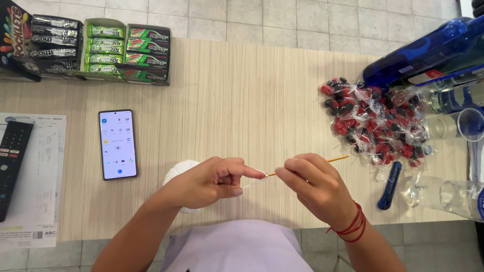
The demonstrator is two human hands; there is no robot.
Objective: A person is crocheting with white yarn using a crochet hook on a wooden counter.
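two hands meet over table: right hand [315, 186] pinches thin orange stick [322, 162], left hand [214, 181] pinches white thread [254, 180] at stick tip, likely for steadiness.

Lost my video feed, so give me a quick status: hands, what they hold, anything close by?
Left hand pinching white string. Right hand gripping thin orange stick. White ball of string behind the left hand. Blue utility knife right.

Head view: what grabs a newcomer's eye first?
The two hands at centre: the left hand pinches white thread against a thin orange stick held by the right hand. Next, the heap of red-and-black sweets at right, below a blue bottle. A lit phone lies at left.
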